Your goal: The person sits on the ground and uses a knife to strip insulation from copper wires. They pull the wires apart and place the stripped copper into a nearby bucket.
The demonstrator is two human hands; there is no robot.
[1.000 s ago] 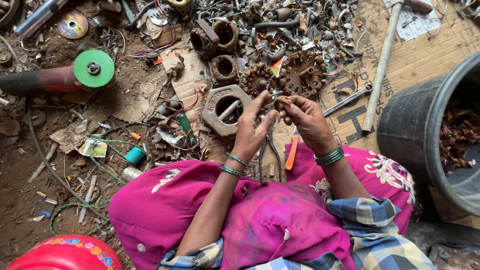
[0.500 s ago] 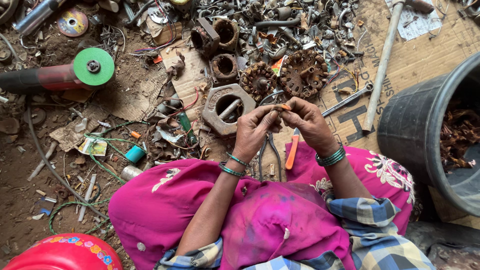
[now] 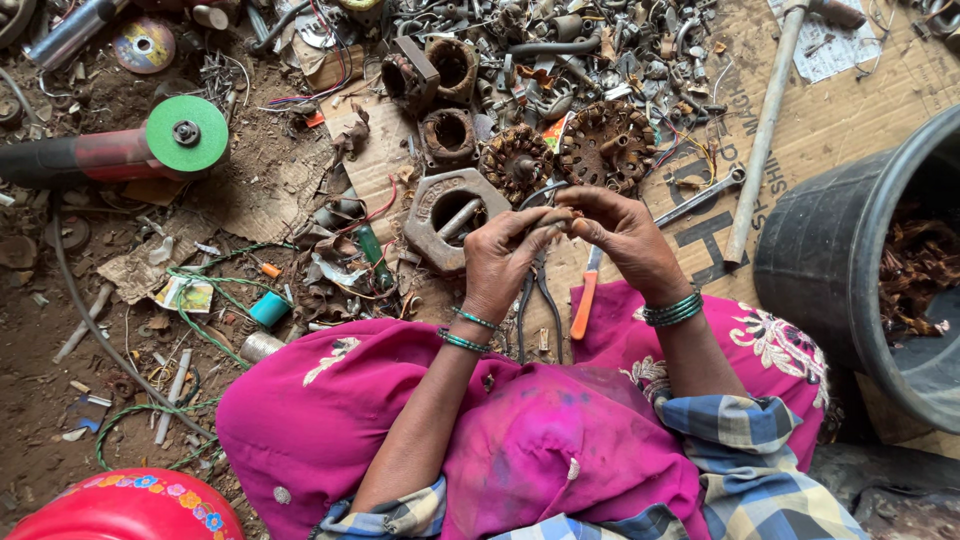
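Note:
My left hand and my right hand meet above my lap, fingertips pinched together on a small dark metal piece that is mostly hidden by the fingers. Green bangles circle both wrists. Below the hands lie dark pliers and an orange-handled tool on the ground by my pink skirt. Just beyond the hands sits a large grey hexagonal nut and two rusty motor windings.
An angle grinder with a green disc lies at the left. A black tub holding brown scrap stands at the right. A long metal rod rests on cardboard. Scrap metal covers the far ground; a red bowl sits bottom left.
The fingers of both hands have closed tighter together on the small piece. The hands stay in nearly the same place.

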